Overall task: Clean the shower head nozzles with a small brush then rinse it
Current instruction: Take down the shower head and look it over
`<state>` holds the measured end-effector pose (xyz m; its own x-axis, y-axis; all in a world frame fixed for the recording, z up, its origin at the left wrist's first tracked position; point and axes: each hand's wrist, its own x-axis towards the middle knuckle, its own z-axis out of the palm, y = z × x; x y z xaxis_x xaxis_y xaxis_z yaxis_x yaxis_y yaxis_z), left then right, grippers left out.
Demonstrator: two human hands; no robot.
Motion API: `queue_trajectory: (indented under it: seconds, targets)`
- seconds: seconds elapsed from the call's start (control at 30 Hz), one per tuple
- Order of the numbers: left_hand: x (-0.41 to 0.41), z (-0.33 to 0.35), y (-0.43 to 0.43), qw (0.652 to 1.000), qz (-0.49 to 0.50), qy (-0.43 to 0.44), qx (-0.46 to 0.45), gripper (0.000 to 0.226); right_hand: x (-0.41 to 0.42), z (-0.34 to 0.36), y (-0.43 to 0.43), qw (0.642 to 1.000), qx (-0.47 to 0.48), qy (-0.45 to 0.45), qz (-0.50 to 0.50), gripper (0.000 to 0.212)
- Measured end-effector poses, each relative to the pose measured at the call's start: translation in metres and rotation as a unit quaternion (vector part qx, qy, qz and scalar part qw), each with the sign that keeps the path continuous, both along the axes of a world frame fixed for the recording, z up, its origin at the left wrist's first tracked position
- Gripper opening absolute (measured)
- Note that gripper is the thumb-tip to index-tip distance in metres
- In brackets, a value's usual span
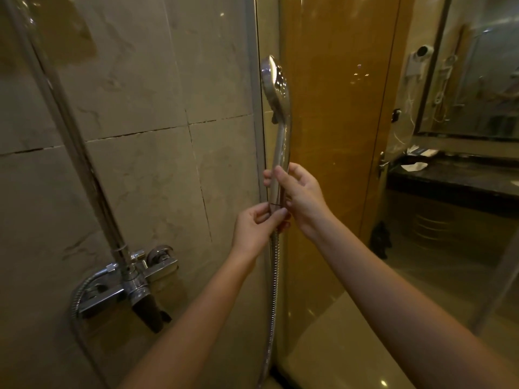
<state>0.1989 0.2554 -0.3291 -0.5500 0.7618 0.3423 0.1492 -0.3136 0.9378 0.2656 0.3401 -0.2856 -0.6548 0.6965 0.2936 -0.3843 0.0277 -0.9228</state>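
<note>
A chrome hand-held shower head (276,88) stands upright in front of the glass shower wall, its nozzle face turned to the right. My right hand (302,195) grips the lower part of its handle. Just below, my left hand (257,227) pinches the joint where the handle meets the ribbed metal hose (273,290). The hose hangs down from there and runs out of view at the bottom. No brush is in view.
A chrome mixer tap (132,284) with a riser pipe (67,122) is fixed to the tiled wall at the lower left. Beyond the glass at the right are a dark countertop (460,178), a mirror (483,68) and a wall-mounted hair dryer (420,61).
</note>
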Motion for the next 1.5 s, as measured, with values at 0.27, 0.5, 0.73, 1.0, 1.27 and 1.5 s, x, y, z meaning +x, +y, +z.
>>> queue_trajectory:
  seconds: [0.27, 0.5, 0.73, 1.0, 1.27, 1.5]
  targets:
    - [-0.006, -0.007, 0.0, 1.0, 0.007, -0.012, -0.011, 0.013, 0.003, 0.001, 0.002, 0.995, -0.003, -0.026, 0.097, 0.041]
    - [0.001, -0.013, 0.003, 1.0, 0.016, -0.017, -0.004, 0.016, -0.001, -0.01, -0.001, 0.999, -0.034, 0.005, 0.029, 0.047]
    - [-0.004, -0.012, 0.003, 0.999, 0.047, -0.02, -0.011, 0.009, -0.004, -0.006, -0.003, 0.997, 0.002, -0.057, 0.049, 0.047]
    - [-0.002, -0.01, -0.003, 0.997, 0.066, -0.011, -0.034, 0.011, -0.005, -0.012, -0.008, 0.99, 0.125, -0.07, -0.016, 0.026]
    - [-0.005, -0.003, -0.01, 0.997, 0.06, -0.017, -0.039, 0.009, 0.001, 0.002, -0.005, 0.976, 0.203, -0.082, -0.002, 0.025]
    - [0.0, 0.013, -0.014, 0.999, 0.028, -0.029, -0.02, 0.012, -0.002, 0.008, -0.003, 0.996, 0.075, -0.033, 0.042, 0.026]
